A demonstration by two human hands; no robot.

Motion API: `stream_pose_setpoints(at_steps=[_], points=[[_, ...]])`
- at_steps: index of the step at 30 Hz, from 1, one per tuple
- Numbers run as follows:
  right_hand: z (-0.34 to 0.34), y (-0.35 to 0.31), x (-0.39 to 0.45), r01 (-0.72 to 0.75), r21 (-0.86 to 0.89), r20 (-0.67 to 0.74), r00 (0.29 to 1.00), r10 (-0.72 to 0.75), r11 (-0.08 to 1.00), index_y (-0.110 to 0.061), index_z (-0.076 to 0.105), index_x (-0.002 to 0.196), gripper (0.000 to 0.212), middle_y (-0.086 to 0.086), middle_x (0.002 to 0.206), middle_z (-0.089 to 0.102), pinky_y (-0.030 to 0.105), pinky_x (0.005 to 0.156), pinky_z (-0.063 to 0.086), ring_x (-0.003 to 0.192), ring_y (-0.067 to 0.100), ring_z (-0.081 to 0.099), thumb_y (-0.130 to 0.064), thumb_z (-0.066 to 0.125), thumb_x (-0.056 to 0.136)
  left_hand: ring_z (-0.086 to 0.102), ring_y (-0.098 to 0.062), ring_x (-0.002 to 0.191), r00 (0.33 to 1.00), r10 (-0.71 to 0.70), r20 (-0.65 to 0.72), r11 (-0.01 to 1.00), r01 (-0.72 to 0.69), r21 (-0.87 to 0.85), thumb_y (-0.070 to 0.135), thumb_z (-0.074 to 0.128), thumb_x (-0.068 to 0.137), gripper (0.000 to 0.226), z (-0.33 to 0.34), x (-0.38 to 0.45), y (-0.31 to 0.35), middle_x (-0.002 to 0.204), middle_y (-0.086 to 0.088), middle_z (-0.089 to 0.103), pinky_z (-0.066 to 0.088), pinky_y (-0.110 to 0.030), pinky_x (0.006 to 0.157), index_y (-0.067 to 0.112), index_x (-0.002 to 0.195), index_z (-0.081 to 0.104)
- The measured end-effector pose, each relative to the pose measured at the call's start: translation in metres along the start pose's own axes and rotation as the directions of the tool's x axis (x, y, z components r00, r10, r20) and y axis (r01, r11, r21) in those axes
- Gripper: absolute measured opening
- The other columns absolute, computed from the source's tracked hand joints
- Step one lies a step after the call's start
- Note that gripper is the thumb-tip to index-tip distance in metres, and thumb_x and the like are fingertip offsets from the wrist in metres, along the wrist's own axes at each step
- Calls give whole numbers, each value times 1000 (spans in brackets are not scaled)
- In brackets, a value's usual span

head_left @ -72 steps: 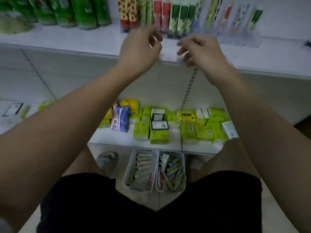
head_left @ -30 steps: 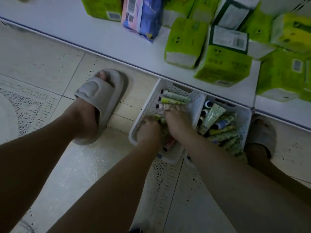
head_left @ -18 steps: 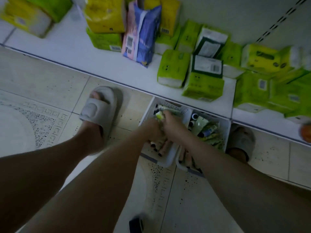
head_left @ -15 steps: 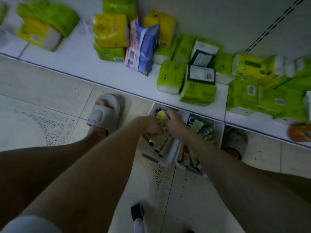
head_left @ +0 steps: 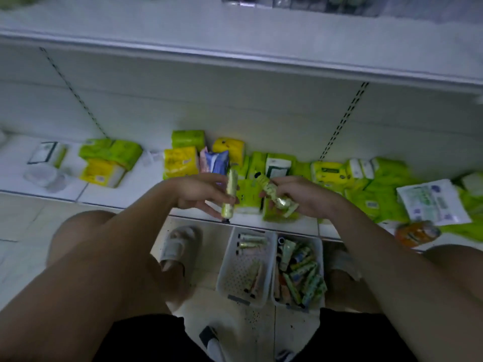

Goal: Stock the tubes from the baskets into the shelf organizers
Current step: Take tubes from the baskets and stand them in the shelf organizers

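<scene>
Head view: a person stands over two white baskets on the floor, both hands raised in front of the low shelf (head_left: 109, 197).
Left hand (head_left: 201, 195): fingers curled round one yellow-green tube (head_left: 230, 195), held nearly upright, dark cap down.
Right hand (head_left: 300, 198): closed on a small bunch of tubes (head_left: 274, 197), caps pointing up and left; the exact count cannot be told.
Left basket (head_left: 235, 278): few tubes left, some at the far end, some near the middle.
Right basket (head_left: 317, 246): still well filled with tubes lying crosswise.
Organizers (head_left: 300, 3): clear, on the upper shelf at the far edge of view, blurred.
Handling: the tubes look light and soft-walled, likely to dent under a hard squeeze; the glossy skin may slip. The mid-body is probably the best hold, with the stiffer cap end for steering into a slot. A bunch is likely to fan out, so feeding one at a time seems safer.
</scene>
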State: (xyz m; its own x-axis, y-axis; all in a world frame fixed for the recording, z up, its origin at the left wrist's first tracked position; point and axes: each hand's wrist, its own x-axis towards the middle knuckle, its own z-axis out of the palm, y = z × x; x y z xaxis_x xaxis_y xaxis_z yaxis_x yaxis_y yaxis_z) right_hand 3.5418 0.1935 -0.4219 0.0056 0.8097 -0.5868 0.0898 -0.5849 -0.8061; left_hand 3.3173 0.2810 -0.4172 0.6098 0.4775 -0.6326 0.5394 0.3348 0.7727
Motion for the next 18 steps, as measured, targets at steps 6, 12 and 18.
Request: stream_pose_setpoints(at_steps=[6,12,18], points=[[-13,-18,-37,243,-2,-93,966,-242,970,-2,60,126,32,22,108,70,48,98,51,99,35,69,1,57,94,68,-10,78,984,179,2,979,-179,96,9,75,78,46,-3,-31,54,99,-12,58,58,-36,67,6,118,52],[-15,-51,-85,486,-102,-317,811,-491,868,2,69,97,10,23,90,71,27,54,56,66,28,72,0,70,86,59,-14,67,950,296,96,920,-310,238,12,75,79,29,4,-69,117,94,-5,74,46,-26,56,19,94,51],[-24,-99,-128,635,-168,-346,679,-648,754,6,62,91,18,7,64,69,23,49,49,52,14,63,-5,75,83,56,-9,63,929,348,125,852,-369,372,25,74,78,41,15,-109,187,88,-5,71,41,-20,51,12,113,57]])
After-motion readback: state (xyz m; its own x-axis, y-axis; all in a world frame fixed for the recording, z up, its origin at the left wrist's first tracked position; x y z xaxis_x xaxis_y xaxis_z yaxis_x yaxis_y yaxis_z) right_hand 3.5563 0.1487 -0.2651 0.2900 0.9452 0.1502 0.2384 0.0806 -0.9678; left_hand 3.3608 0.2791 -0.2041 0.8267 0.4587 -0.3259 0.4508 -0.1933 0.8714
